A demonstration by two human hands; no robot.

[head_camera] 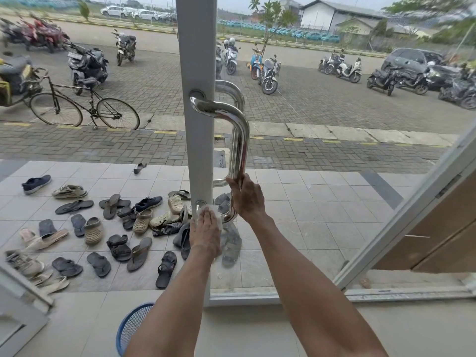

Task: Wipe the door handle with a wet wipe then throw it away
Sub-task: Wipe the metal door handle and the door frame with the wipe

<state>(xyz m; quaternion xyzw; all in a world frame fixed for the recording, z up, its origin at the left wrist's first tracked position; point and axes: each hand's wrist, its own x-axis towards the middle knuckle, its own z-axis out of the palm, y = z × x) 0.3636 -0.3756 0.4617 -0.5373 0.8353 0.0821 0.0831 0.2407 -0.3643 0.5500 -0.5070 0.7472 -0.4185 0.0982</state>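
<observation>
A shiny chrome pull handle (pixel 238 140) is fixed to the white frame of a glass door (pixel 197 60), bending out at top and bottom. My left hand (pixel 206 231) presses a white wet wipe (pixel 210 209) against the handle's lower bend, close to the bottom mount. My right hand (pixel 247 197) is wrapped around the lower end of the vertical bar, just above that bend. A blue mesh waste basket (pixel 130 328) stands on the floor below my left forearm, partly hidden by it.
Many sandals and shoes (pixel 116 225) lie scattered on the tiled porch outside. A bicycle (pixel 85 104) and parked motorbikes stand on the paved yard beyond. A second door leaf (pixel 412 202) stands angled open at the right.
</observation>
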